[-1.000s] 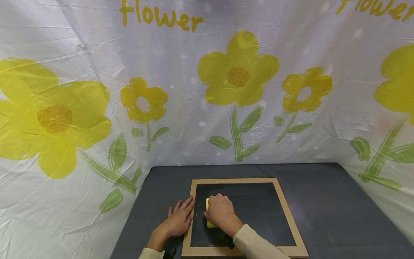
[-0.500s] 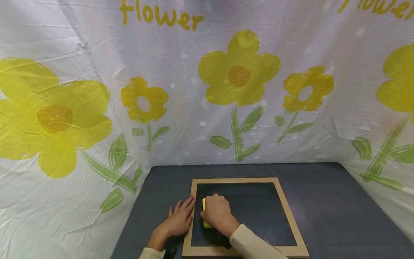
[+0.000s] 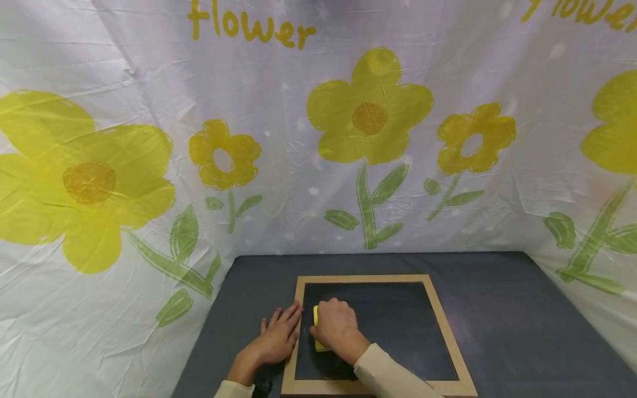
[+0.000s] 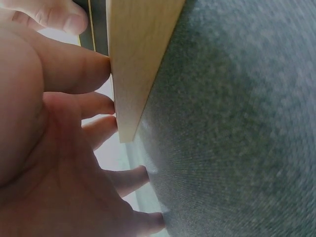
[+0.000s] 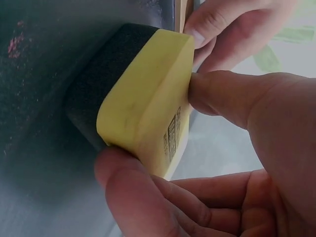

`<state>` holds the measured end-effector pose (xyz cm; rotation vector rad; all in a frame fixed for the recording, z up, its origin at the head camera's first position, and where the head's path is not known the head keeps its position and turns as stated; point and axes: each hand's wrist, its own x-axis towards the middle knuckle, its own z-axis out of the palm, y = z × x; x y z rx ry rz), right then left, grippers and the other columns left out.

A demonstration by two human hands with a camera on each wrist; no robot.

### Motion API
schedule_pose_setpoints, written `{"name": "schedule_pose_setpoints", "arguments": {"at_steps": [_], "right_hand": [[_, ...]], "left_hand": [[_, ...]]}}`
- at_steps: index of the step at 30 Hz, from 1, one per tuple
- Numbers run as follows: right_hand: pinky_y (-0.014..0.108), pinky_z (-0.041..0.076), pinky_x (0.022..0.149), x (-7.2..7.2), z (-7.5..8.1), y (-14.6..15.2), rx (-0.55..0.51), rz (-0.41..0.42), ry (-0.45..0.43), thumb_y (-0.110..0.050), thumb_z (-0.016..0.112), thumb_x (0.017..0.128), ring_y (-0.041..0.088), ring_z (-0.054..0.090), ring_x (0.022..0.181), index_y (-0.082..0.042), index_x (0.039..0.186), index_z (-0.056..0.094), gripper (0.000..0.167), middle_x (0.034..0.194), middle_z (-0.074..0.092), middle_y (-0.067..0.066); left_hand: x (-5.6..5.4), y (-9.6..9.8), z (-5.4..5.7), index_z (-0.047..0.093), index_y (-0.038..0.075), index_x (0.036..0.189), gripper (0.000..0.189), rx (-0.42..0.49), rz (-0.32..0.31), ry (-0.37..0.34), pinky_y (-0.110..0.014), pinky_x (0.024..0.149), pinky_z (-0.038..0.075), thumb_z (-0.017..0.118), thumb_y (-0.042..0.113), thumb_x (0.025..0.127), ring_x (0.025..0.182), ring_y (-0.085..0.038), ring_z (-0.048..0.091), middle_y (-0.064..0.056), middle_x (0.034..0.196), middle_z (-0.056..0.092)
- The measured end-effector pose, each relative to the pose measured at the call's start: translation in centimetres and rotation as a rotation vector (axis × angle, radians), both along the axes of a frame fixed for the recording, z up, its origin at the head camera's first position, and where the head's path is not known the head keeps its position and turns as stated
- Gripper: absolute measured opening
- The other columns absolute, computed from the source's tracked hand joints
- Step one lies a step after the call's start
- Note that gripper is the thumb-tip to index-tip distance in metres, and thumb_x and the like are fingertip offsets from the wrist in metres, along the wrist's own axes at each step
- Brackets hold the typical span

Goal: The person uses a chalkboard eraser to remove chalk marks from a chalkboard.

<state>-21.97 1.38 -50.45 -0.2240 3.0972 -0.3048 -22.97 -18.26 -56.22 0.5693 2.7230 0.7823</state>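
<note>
A chalkboard [image 3: 393,326] in a light wooden frame [image 3: 365,278] lies on the dark table. My right hand [image 3: 337,327] grips a yellow board eraser [image 5: 148,98] between thumb and fingers. The eraser's black felt side [image 5: 111,69] lies against the board's left part; in the head view the hand covers most of it. My left hand [image 3: 275,337] rests with spread, straight fingers at the frame's left edge. In the left wrist view, the thumb and two fingers of this left hand [image 4: 54,143] touch the frame's side, while two other fingertips reach the tablecloth.
Dark grey cloth covers the table [image 3: 517,326]. Behind and at both sides hangs a white curtain [image 3: 278,210] with yellow flowers and lettering. A small pink chalk smear [image 5: 16,44] shows on the board in the right wrist view.
The right hand with the eraser has shifted slightly left across the board, then stayed nearly in place. The left hand keeps its place at the frame.
</note>
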Motion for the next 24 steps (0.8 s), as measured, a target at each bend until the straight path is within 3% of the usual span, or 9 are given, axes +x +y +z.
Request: {"name": "schedule_pose_setpoints", "arguments": {"at_steps": [5,12,24], "right_hand": [[0.040,0.064,0.064,0.1,0.2,0.4,-0.004,-0.004,-0.005,-0.049,0.091,0.087,0.022,0.067,0.067,-0.007,0.104,0.078,0.047,0.079,0.067,0.007],[0.042,0.065,0.068,0.0,0.0,1.2,-0.042,-0.013,-0.018,-0.047,0.092,0.086,0.022,0.067,0.069,-0.006,0.104,0.078,0.047,0.079,0.066,0.006],[0.044,0.062,0.066,0.3,0.1,3.2,-0.072,-0.048,-0.025,-0.047,0.092,0.086,0.023,0.064,0.069,-0.005,0.103,0.076,0.048,0.079,0.063,0.006]], "left_hand": [[-0.5,-0.4,-1.3,0.036,0.017,0.174,0.065,0.007,-0.013,0.025,-0.093,0.115,0.009,0.057,0.023,0.113,0.163,-0.057,0.021,-0.007,0.183,0.026],[0.5,0.2,1.0,0.037,0.010,0.172,0.064,-0.013,-0.008,-0.001,-0.091,0.117,0.010,0.058,0.018,0.113,0.163,-0.058,0.021,-0.011,0.182,0.026],[0.7,-0.1,0.9,0.036,0.009,0.173,0.064,0.031,-0.016,-0.014,-0.093,0.115,0.005,0.057,0.016,0.112,0.162,-0.062,0.017,-0.013,0.182,0.026]]}}
